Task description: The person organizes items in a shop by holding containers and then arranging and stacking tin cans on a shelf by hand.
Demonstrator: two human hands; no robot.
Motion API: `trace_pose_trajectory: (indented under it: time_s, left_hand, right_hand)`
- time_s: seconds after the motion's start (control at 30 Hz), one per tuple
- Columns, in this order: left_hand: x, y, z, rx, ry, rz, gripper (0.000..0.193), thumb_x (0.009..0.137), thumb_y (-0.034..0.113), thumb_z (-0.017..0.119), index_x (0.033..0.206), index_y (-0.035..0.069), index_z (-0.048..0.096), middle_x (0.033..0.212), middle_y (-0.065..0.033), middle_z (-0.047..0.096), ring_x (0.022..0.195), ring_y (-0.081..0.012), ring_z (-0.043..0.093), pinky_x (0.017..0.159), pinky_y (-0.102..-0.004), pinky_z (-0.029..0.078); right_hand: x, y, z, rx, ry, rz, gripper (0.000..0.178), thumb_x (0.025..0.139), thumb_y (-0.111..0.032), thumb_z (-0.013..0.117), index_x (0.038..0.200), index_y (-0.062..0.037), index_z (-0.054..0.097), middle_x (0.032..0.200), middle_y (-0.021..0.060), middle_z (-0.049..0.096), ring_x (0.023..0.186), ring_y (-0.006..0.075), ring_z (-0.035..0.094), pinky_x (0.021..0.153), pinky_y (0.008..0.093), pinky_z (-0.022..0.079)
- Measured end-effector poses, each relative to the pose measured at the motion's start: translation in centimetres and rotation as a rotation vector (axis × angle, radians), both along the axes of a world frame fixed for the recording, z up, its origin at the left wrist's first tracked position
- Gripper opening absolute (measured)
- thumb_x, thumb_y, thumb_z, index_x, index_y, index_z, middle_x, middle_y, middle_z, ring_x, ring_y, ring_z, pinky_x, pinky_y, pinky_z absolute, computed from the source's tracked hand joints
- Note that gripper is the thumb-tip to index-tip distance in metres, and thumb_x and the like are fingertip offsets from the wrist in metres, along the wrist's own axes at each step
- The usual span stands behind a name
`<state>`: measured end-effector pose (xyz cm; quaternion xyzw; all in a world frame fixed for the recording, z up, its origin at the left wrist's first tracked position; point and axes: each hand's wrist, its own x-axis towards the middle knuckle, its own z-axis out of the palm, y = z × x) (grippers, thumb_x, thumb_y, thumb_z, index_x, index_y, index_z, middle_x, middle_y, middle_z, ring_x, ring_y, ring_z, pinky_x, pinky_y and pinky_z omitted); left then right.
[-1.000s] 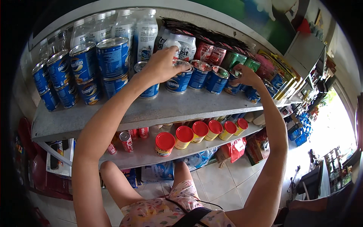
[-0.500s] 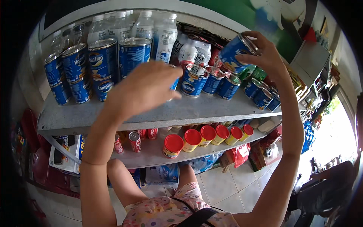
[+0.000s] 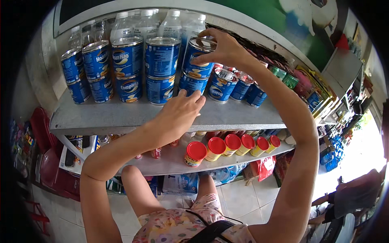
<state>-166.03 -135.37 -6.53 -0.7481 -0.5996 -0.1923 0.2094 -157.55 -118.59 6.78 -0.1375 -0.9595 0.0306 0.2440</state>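
Note:
My right hand [image 3: 222,47] grips a blue can [image 3: 196,64] near its rim, thumb at the front and fingers over the top. That can stands on another blue can [image 3: 192,83], slightly tilted or just seated; I cannot tell which. Just below, my left hand [image 3: 180,110] reaches to the front of the lower can with its fingers apart, seeming to touch its base. To the left, matching cans [image 3: 162,58] stand in stacks two high. Single blue cans [image 3: 222,86] stand to the right, partly behind my right forearm.
Clear plastic bottles [image 3: 170,27] line the back of the grey metal shelf [image 3: 133,115]. On the lower shelf are red-lidded yellow tubs [image 3: 216,148] and red drink cans [image 3: 156,153]. A person [image 3: 356,194] is at the far right. A red chair [image 3: 50,162] stands at left.
My right hand has carried its can leftward and down onto the lower can. My left hand has dropped from in front of the stacks to the lower can. The view has shifted slightly.

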Motion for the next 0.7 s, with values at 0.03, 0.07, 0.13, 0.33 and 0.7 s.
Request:
trace_pose_trajectory:
  time_s: [0.03, 0.07, 0.13, 0.33, 0.7]
  left_hand:
    - [-0.1, 0.1, -0.2, -0.001, -0.002, -0.003, 0.040, 0.083, 0.014, 0.064, 0.117, -0.002, 0.052, 0.117, -0.0141, 0.049, 0.094, -0.0305, 0.054, 0.079, -0.0394, 0.050]
    - [-0.2, 0.2, -0.5, -0.004, -0.013, -0.011, 0.039, 0.084, 0.015, 0.063, 0.117, -0.002, 0.052, 0.119, -0.0145, 0.048, 0.098, -0.0317, 0.053, 0.082, -0.0402, 0.050]
    - [-0.7, 0.0, -1.3, -0.017, -0.025, -0.012, 0.038, 0.085, 0.015, 0.062, 0.117, -0.002, 0.052, 0.121, -0.0148, 0.047, 0.101, -0.0329, 0.053, 0.084, -0.0411, 0.049]
    - [-0.5, -0.3, -3.1, 0.113, -0.373, -0.012, 0.048, 0.086, 0.017, 0.062, 0.128, 0.000, 0.044, 0.131, -0.0194, 0.040, 0.116, -0.0403, 0.047, 0.094, -0.0434, 0.046]
    - [-0.5, -0.9, -2.8, 0.039, -0.421, 0.097, 0.065, 0.091, 0.031, 0.058, 0.143, 0.009, 0.027, 0.146, -0.0291, 0.023, 0.126, -0.0479, 0.038, 0.101, -0.0494, 0.039]
  right_hand:
    - [-0.2, 0.5, -0.2, -0.030, 0.037, 0.008, 0.084, 0.056, -0.046, 0.084, 0.122, -0.0039, 0.053, 0.110, 0.0170, 0.062, 0.104, 0.0296, 0.059, 0.090, 0.0382, 0.046]
    - [-0.3, 1.0, -0.5, -0.060, 0.075, 0.015, 0.087, 0.054, -0.052, 0.083, 0.120, -0.0037, 0.055, 0.107, 0.0193, 0.063, 0.104, 0.0345, 0.060, 0.091, 0.0424, 0.045]
    - [0.1, -0.2, -0.9, -0.075, 0.095, 0.011, 0.090, 0.054, -0.052, 0.083, 0.122, -0.0016, 0.052, 0.109, 0.0215, 0.062, 0.105, 0.0349, 0.059, 0.092, 0.0413, 0.045]
    - [0.3, 1.0, -5.4, -0.296, 0.290, 0.102, 0.094, 0.057, -0.048, 0.085, 0.123, 0.0061, 0.046, 0.112, 0.0223, 0.061, 0.106, 0.0282, 0.060, 0.091, 0.0353, 0.048]
    - [0.5, 0.3, -6.7, -0.396, 0.333, 0.039, 0.087, 0.054, -0.052, 0.086, 0.111, 0.0071, 0.056, 0.097, 0.0184, 0.067, 0.084, 0.0217, 0.067, 0.077, 0.0317, 0.054]
